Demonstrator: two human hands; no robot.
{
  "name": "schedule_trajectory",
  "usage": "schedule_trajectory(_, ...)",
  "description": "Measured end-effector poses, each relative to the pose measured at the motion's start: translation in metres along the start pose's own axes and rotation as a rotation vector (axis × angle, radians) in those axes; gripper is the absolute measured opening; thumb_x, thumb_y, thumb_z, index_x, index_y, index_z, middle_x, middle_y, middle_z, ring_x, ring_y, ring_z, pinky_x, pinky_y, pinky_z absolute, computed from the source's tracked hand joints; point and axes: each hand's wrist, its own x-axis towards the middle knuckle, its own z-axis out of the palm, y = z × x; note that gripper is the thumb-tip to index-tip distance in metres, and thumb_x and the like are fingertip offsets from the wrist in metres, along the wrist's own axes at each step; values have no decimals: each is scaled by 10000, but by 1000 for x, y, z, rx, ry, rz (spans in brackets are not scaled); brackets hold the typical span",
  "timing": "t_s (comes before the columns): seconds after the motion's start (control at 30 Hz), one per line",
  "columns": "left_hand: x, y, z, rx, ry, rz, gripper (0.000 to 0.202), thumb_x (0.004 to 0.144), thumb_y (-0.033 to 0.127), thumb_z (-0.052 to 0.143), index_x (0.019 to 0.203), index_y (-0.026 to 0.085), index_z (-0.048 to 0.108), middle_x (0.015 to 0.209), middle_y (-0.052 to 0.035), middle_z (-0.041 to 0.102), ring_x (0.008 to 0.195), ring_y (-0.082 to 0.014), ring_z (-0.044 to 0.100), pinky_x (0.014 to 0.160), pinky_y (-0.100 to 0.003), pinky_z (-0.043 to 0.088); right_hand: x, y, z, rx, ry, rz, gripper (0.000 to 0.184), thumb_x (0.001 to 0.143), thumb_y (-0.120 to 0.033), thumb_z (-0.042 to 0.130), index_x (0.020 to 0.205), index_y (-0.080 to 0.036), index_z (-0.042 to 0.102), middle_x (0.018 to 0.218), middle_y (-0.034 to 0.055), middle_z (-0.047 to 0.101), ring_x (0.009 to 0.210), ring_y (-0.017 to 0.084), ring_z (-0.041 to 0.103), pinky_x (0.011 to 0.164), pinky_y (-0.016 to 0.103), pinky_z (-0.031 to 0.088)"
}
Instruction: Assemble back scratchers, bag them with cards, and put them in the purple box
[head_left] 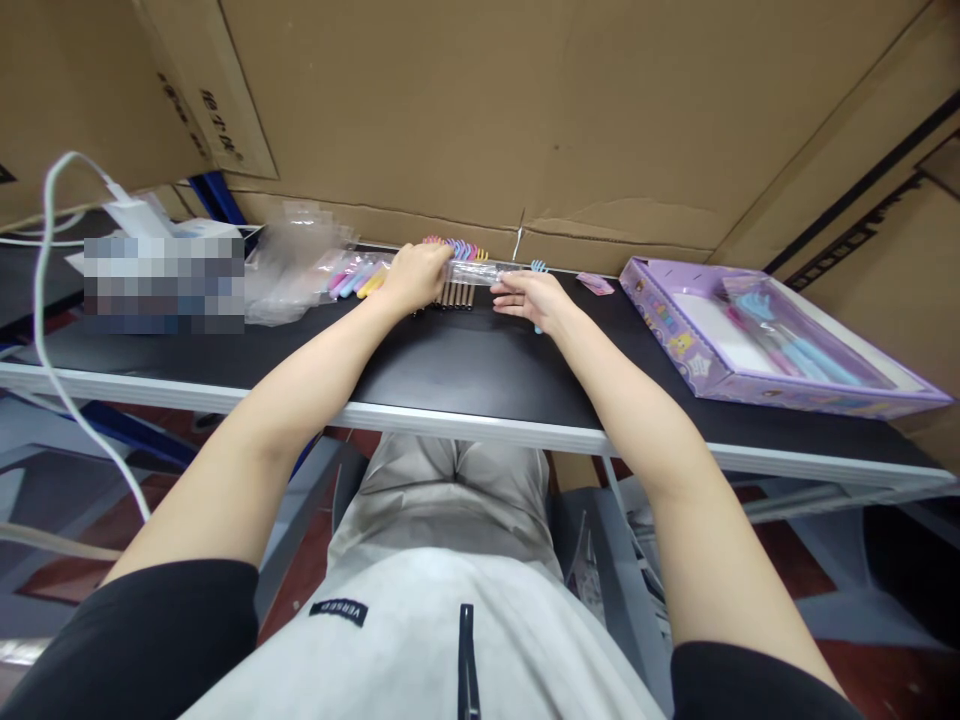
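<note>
Both my arms reach across a black table point(465, 360) to its far edge. My left hand point(415, 275) is closed around the left end of a clear plastic sleeve point(474, 271). My right hand point(531, 297) pinches the sleeve's right end, fingers lying low on the table. Under and behind the sleeve lies a row of small pastel-handled utensils point(454, 247) with brown shafts point(453, 295). A light blue fork point(538, 267) pokes out just behind my right hand.
A heap of clear bags point(296, 262) and coloured pens point(358, 280) lies left of my hands. A purple gift box point(757, 345) with blue utensils sits at the right. Cardboard walls point(525, 110) close the back. A white cable point(56, 330) hangs at left.
</note>
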Motion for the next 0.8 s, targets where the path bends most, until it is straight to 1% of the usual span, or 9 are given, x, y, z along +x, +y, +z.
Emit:
schedule_trajectory(0.13,2,-9,-1,81,-17,-3,359,896,155,524,1167,208,754,1181,-198,782,1183,-417,714,1078,-588,500,4,-2,-7,-58,12,-33,204,1067,-94,595,885,-182,620,738,8,741,596,107,678,867,351,672)
schedule_trajectory(0.23,4,-17,1,116,-5,24,305,885,161,537,1085,237,754,1087,-171,790,1113,-400,726,1028,-556,528,11,-2,-17,-220,77,-104,141,1047,-147,638,917,-201,639,802,20,741,702,140,710,893,401,683)
schedule_trajectory(0.37,4,-16,1,163,-14,24,285,889,151,543,1058,238,755,1062,-166,788,1083,-388,730,1008,-537,540,21,-1,-36,-760,301,-311,102,955,-229,776,922,-213,681,999,107,762,1120,285,750,1099,511,604)
schedule_trajectory(0.4,3,-14,-1,198,-37,12,300,902,146,533,1085,224,757,1087,-175,789,1087,-389,732,1004,-533,543,21,-2,-40,-915,328,-327,103,935,-235,797,930,-201,700,1059,141,766,1218,329,725,1143,528,568)
schedule_trajectory(0.47,2,-9,-5,292,-90,-10,336,937,139,505,1153,194,757,1146,-191,789,1105,-383,737,994,-511,550,20,-4,-45,-1189,322,-273,119,927,-251,802,972,-159,742,1154,204,767,1310,394,690,1159,537,539)
schedule_trajectory(0.53,2,-5,-10,374,-134,-17,364,969,140,484,1211,176,753,1190,-197,789,1123,-370,741,975,-475,557,18,-8,-48,-1385,291,-171,180,940,-267,782,1048,-123,779,1193,233,771,1297,408,704,1107,503,560)
schedule_trajectory(0.6,1,-3,-14,417,-153,-10,383,990,147,472,1252,170,751,1205,-197,790,1131,-364,744,952,-449,562,16,-12,-50,-1488,266,-105,235,947,-260,763,1127,-114,803,1186,229,786,1251,387,733,1045,449,579)
schedule_trajectory(0.7,2,-6,-17,429,-163,3,405,1003,157,461,1286,171,750,1197,-197,795,1118,-364,749,925,-439,563,17,-15,-54,-1552,220,-59,290,934,-217,746,1187,-95,818,1139,222,808,1160,355,771,966,386,592)
schedule_trajectory(0.8,4,-11,-18,444,-173,-10,390,1008,164,454,1243,169,764,1174,-193,797,1098,-358,752,916,-434,560,21,-15,-61,-1581,176,-41,330,929,-194,725,1209,-43,813,1108,238,812,1099,348,786,915,365,595)
